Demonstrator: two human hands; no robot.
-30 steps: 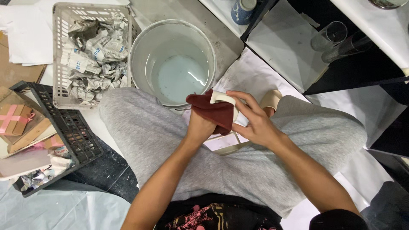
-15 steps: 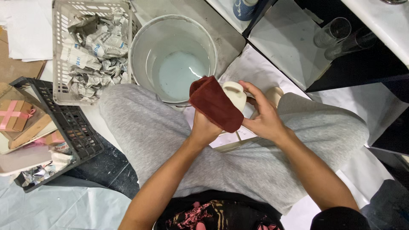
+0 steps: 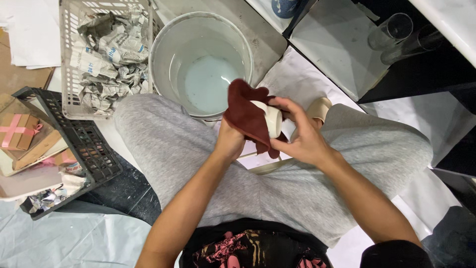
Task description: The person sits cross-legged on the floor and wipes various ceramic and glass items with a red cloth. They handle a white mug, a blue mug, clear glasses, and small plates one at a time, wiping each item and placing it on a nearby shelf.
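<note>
Landmark: bucket [image 3: 163,44], pale, round, with a little cloudy water at the bottom.
Legs: grey trousers [image 3: 168,144], knees spread to either side just below the bucket.
Basket: white wire basket [image 3: 67,59] touching the bucket's left side, full of crumpled newspaper [image 3: 106,49].
Crate: black crate [image 3: 74,144] well left of and below the bucket, with a brown box [image 3: 17,131] tied in pink ribbon at its left.
Glasses: two clear glasses [image 3: 396,34] lying well right of the bucket on a dark shelf.
Cloth: dark red cloth [image 3: 245,116] at the bucket's lower right rim, draped around the cup.
Left hand [image 3: 229,141]: closed under the cloth, gripping it.
Right hand [image 3: 302,139]: fingers clamped on the cup from the right.
Cup: small cream cup [image 3: 270,118], half wrapped in cloth, just below the bucket's rim.
</note>
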